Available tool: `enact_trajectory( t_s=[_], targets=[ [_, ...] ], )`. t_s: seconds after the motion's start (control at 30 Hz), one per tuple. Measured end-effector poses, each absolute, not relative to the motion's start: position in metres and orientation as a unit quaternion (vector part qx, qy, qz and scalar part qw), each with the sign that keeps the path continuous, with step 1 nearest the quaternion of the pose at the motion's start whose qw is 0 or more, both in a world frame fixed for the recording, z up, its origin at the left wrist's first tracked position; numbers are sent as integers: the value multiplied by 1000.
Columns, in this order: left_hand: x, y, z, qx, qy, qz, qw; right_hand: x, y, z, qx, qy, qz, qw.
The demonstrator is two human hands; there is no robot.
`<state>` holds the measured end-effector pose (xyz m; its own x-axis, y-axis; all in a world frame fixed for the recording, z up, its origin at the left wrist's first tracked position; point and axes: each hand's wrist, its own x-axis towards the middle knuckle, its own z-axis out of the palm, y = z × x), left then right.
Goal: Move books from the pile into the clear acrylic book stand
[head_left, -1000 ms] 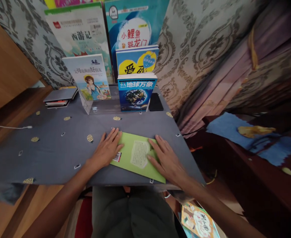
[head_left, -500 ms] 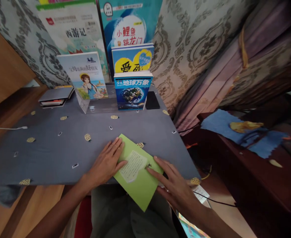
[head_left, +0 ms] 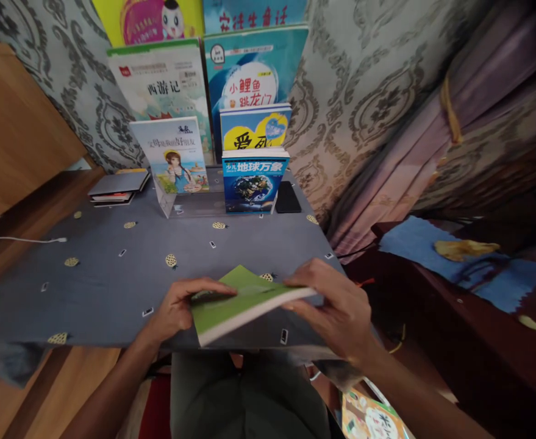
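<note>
A green book (head_left: 238,302) is lifted and tilted above the front edge of the table, its white page edges facing me. My left hand (head_left: 183,305) grips its left side, thumb and fingers around the cover. At the right end, my right hand (head_left: 334,299) pinches the book between fingers above and thumb below. The text on the cover is smeared by motion and the low angle.
Beyond the hands, a clear stand (head_left: 189,204) holds several upright books, with a blue earth book (head_left: 253,186) in front. A black phone (head_left: 288,198) lies beside it. Notebooks (head_left: 117,186) sit at the back left. An orange book (head_left: 372,417) is low at the right.
The green book has gone from lying nearly flat, cover up, to raised and tilted with its page edges showing. My right hand has closed on its right end. The view has shifted slightly.
</note>
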<state>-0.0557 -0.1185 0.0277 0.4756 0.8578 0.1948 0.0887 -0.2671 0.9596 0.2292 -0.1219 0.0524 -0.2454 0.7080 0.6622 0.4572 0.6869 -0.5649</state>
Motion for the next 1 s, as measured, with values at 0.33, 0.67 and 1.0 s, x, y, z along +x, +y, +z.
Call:
enact_trajectory(
  t_s=[0.33,0.67,1.0],
  targets=[
    [-31,-100,23,424,469,638,439,188,-71,15,-407,-697,389,444],
    [-7,-57,11,377,444,587,562,214,-83,-11,-451,-592,547,383],
    [-32,-31,-20,708,555,363,240,238,-79,-5,-534,-672,448,252]
  ],
)
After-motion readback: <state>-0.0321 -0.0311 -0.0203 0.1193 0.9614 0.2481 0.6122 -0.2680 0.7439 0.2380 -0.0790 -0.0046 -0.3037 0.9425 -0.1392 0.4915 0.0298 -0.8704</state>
